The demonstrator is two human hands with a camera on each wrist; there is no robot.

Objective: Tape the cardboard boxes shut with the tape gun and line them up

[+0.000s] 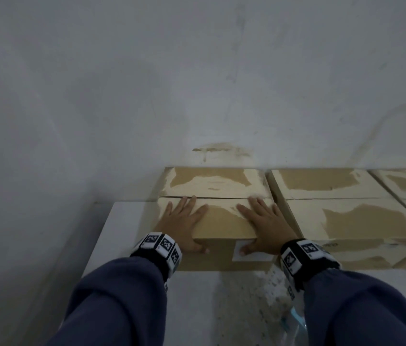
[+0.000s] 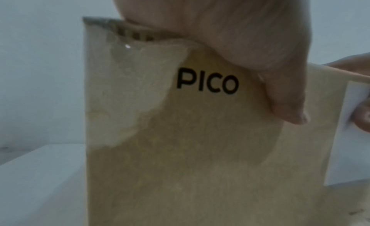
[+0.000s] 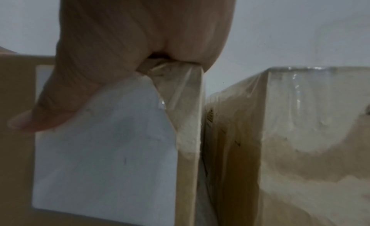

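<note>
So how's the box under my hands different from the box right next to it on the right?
The left box has both hands on it, the left hand and right hand flat on top with thumbs over the front; the neighbouring box is untouched. The left box carries a white label on its front; none shows on the neighbouring box's front. Both are brown cardboard, flaps closed, patchy tops, side by side against the wall.
</note>
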